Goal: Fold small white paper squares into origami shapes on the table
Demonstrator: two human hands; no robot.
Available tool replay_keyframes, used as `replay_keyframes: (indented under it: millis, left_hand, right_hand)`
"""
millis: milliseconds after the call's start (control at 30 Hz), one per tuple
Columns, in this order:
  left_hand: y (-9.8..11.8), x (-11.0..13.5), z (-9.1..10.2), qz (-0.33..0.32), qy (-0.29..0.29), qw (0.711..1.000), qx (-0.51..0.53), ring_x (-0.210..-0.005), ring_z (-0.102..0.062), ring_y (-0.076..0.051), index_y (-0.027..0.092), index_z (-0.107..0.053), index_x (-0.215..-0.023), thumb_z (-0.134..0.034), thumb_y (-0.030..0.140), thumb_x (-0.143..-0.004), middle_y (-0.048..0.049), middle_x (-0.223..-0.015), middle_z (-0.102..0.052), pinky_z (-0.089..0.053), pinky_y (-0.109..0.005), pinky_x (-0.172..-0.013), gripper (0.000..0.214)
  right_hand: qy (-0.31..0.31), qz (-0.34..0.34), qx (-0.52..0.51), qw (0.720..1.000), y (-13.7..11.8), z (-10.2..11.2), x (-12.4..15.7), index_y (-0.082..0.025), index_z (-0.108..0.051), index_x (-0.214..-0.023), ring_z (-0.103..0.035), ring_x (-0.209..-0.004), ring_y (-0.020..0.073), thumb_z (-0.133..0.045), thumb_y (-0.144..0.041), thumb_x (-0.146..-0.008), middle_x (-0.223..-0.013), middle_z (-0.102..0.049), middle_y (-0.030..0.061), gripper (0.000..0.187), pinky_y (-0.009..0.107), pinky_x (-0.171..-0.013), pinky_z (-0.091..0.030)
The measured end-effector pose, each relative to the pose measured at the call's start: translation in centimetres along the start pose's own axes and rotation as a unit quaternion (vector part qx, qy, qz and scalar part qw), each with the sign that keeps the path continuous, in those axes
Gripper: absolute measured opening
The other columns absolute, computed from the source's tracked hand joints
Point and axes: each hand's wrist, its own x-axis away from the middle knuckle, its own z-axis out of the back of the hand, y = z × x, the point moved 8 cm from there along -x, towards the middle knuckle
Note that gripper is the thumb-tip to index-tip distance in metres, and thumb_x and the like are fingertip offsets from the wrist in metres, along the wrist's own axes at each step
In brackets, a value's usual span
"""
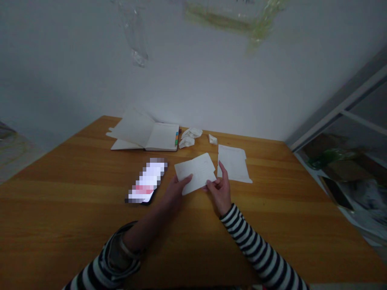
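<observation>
Between my two hands is a white sheet of paper with an uneven right edge, tilted above the table. My left hand pinches its lower left side, thumb on top. At its lower right corner, my right hand grips with thumb and fingers while the index finger points up. A second torn sheet lies flat just beyond my right hand. To the left of my left hand rests a phone with a lit, blurred-out screen.
An open notebook with raised pages and coloured tabs lies at the back left. Crumpled paper pieces and a smaller scrap sit near the wall. The wooden table meets a white wall; shelving stands at the right.
</observation>
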Motion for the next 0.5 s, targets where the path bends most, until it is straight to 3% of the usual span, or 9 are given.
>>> replay_keyframes:
  millis: [100, 233, 300, 500]
  left_hand:
    - [1.0, 0.5, -0.9, -0.003, -0.027, 0.999, 0.022, -0.098, -0.07, -0.031, 0.014, -0.064, -0.118, -0.077, 0.031, -0.075, -0.0137, -0.104, -0.075, -0.056, -0.039, -0.083, 0.049]
    - [1.0, 1.1, -3.3, -0.041, -0.136, 0.99, -0.002, -0.107, -0.067, -0.027, 0.018, -0.062, -0.126, -0.079, 0.03, -0.074, -0.0108, -0.115, -0.073, -0.05, -0.038, -0.097, 0.056]
    - [0.6, 1.2, -3.9, -0.067, -0.158, 0.984, -0.04, -0.108, -0.066, -0.026, 0.019, -0.065, -0.123, -0.078, 0.032, -0.075, -0.0093, -0.113, -0.073, -0.047, -0.036, -0.099, 0.051]
    - [0.4, 0.5, -2.1, -0.107, -0.077, 0.988, -0.081, -0.097, -0.067, -0.024, 0.015, -0.073, -0.095, -0.072, 0.042, -0.08, -0.0067, -0.098, -0.076, -0.049, -0.032, -0.092, 0.031]
  right_hand:
    - [-0.009, -0.017, -0.011, 1.0, 0.2, -0.4, 0.4, -0.028, -0.02, -0.156, -0.068, -0.058, 0.0174, -0.069, -0.033, -0.082, -0.068, -0.068, -0.003, 0.089, 0.036, -0.066, -0.062]
    - [0.055, -0.008, -0.052, 0.997, 0.9, 0.0, 0.6, -0.026, -0.036, -0.151, -0.075, -0.074, 0.0206, -0.067, -0.041, -0.085, -0.084, -0.076, 0.0029, 0.074, 0.039, -0.075, -0.063]
    - [0.045, -0.012, -0.064, 0.997, 1.3, -0.4, 0.8, -0.026, -0.044, -0.147, -0.075, -0.082, 0.0205, -0.068, -0.043, -0.084, -0.094, -0.077, 0.0042, 0.069, 0.041, -0.083, -0.062]
    - [-0.024, 0.002, -0.012, 1.0, 1.4, -1.8, 1.4, -0.026, -0.055, -0.138, -0.071, -0.102, 0.023, -0.069, -0.041, -0.085, -0.123, -0.071, 0.0058, 0.058, 0.043, -0.097, -0.055]
